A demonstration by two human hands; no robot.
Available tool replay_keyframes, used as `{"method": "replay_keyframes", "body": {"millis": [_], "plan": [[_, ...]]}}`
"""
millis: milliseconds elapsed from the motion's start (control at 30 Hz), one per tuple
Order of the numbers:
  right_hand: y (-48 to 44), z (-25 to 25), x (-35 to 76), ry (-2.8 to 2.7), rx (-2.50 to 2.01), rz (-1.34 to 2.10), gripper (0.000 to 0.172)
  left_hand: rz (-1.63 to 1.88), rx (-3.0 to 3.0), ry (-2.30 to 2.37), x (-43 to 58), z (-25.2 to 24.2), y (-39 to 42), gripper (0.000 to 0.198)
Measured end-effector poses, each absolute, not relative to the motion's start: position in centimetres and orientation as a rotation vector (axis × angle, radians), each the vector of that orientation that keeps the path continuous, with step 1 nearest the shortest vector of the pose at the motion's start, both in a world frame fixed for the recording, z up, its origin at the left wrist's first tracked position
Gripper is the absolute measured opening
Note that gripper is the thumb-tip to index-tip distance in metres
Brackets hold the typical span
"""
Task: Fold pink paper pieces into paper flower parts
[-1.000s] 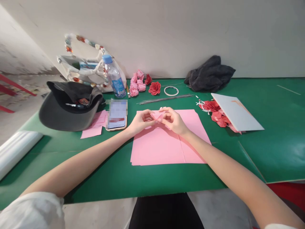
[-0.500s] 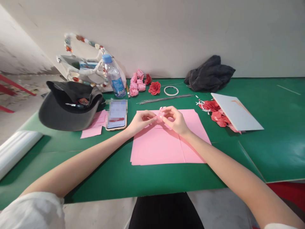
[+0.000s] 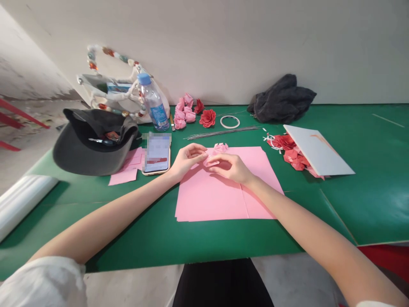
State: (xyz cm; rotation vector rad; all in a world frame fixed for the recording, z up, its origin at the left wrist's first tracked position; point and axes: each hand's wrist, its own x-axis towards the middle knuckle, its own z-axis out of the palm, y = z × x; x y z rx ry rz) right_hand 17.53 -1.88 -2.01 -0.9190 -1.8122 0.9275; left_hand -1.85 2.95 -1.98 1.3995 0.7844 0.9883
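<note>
A small folded piece of pink paper point(image 3: 206, 160) is between my two hands, over a stack of pink paper sheets point(image 3: 211, 196). My left hand point(image 3: 189, 163) pinches it from the left with thumb and fingers. From the other side, the bent fingers of my right hand point(image 3: 233, 169) close on its right edge; part of the piece is hidden by the fingers. Just beyond the fingertips, another folded pink paper piece point(image 3: 220, 148) rests at the far edge of the stack.
Pink paper roses point(image 3: 184, 111), a red paper rose point(image 3: 207, 118), a tape roll point(image 3: 229, 122) and thin wires point(image 3: 223, 133) lie behind the stack. A phone point(image 3: 157, 153), cap point(image 3: 96, 145) and bottle point(image 3: 155, 104) stand left; red paper flowers point(image 3: 294, 158) under a white board point(image 3: 318, 151) lie right.
My right hand has turned and come slightly lower and closer to the left fingers. The folded pink piece at the stack's far edge now shows more. Both hands stay over the stack.
</note>
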Motion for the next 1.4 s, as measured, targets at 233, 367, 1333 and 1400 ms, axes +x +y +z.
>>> {"method": "replay_keyframes", "body": {"millis": [233, 367, 1333, 1400], "plan": [[-1.5, -2.4, 17.8, -1.724, -0.908, 1.135, 0.019, 0.987, 1.413, 0.77, -1.8, -2.1, 3.0, 0.034], [-1.3, -2.4, 17.9, -1.765, -0.93, 1.106, 0.019, 0.931, 1.475, 0.782, -1.7, -1.8, 2.7, 0.032], [-1.0, -3.2, 17.7, -1.602, -0.974, 1.026, 0.028, 0.93, 1.55, 0.779, -1.7, -1.4, 2.2, 0.031], [-1.0, -3.1, 17.7, -1.607, -0.978, 1.035, 0.029, 0.915, 1.565, 0.771, -1.7, -1.3, 2.1, 0.031]]}}
